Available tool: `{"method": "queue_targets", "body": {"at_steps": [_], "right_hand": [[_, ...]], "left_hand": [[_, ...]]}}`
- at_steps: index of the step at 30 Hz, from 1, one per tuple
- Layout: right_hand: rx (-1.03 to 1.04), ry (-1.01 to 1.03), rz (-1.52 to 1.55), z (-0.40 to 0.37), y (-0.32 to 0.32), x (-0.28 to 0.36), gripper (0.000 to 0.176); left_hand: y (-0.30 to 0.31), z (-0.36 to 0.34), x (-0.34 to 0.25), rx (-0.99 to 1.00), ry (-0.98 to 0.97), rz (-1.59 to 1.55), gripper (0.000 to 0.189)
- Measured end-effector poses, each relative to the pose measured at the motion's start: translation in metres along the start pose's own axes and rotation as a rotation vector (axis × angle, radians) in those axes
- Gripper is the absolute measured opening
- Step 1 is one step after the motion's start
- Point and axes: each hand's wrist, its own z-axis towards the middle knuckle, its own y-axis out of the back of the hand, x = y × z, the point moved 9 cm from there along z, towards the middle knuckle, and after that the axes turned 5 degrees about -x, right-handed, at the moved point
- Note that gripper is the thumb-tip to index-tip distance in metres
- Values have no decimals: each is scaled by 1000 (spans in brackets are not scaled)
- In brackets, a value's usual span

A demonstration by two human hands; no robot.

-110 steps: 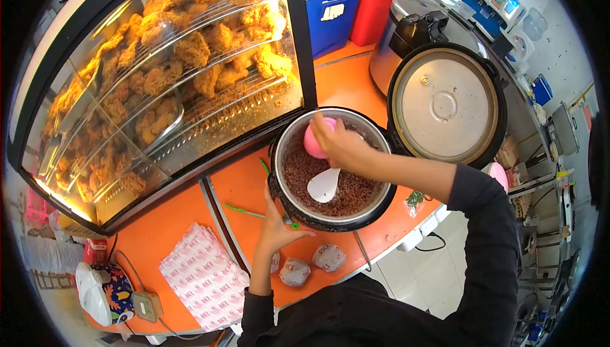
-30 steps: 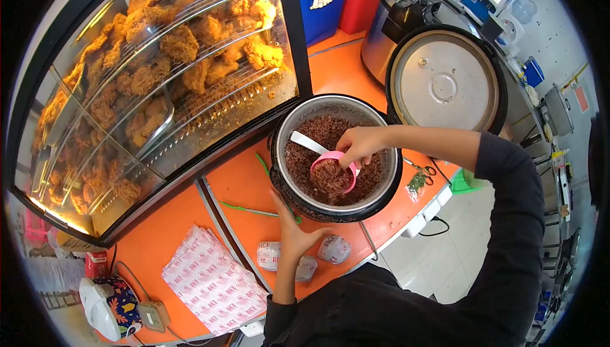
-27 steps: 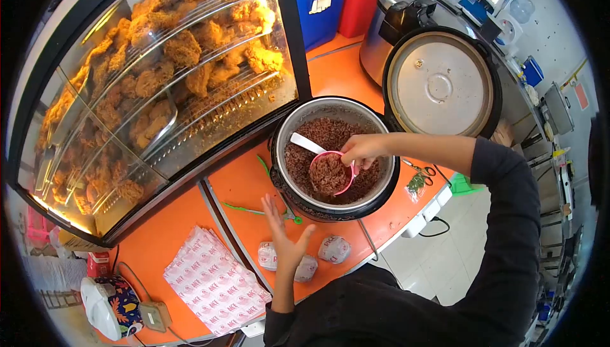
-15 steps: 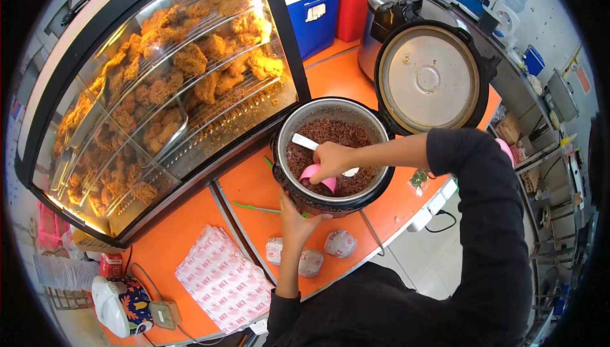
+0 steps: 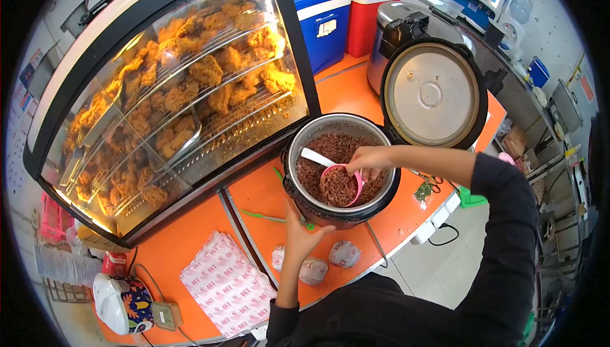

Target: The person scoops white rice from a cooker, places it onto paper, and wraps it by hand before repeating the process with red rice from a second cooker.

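My right hand point(image 5: 370, 160) holds a pink cup point(image 5: 342, 185) full of brown rice, upright inside the open rice cooker pot point(image 5: 298, 156). A white rice paddle point(image 5: 316, 156) lies in the rice just left of the cup. My left hand point(image 5: 300, 234), fingers spread and holding nothing, presses against the cooker's near outer wall. Three wrapped rice parcels point(image 5: 344, 253) lie on the orange counter point(image 5: 254, 194) just below that hand. The cooker's lid point(image 5: 431, 95) stands raised behind the pot.
A glass warmer point(image 5: 171, 86) full of fried chicken stands to the left. A stack of printed wrappers point(image 5: 225, 283) lies at the counter's near edge. Blue point(image 5: 321, 17) and red point(image 5: 368, 4) coolers and a second cooker point(image 5: 400, 26) stand behind. Green tongs point(image 5: 264, 218) lie by the pot.
My right hand scooped through the rice and turned the pink cup mouth up, now filled. My left hand lifted off briefly, then returned to the cooker's side.
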Motion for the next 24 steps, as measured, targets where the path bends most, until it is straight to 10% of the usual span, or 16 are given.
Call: {"method": "queue_targets", "body": {"at_steps": [3,6,9,11,15,17,20,24], "right_hand": [[-149,-148,405,-28,8,-23,33],[-293,-24,844,-57,5,-16,23],[-258,167,1137,-67,-5,-7,21],[-204,223,1177,-71,-12,-3,24],[-260,157,658,-108,23,27,32],[-228,40,-154,-113,54,31,23],[-608,409,-436,-62,79,60,17],[-560,400,-572,59,31,48,34]], "left_hand": [[30,8,-47,-169,-109,-5,86],[6,31,-70,-57,229,-1131,55],[-100,34,-56,227,1069,-1562,57],[-120,61,-78,257,703,-1600,51],[-120,58,-78,191,856,-1491,49],[-98,45,-86,176,988,-1469,49],[-73,34,-79,236,940,-1563,54],[-49,29,-97,314,890,-1575,58]]}}
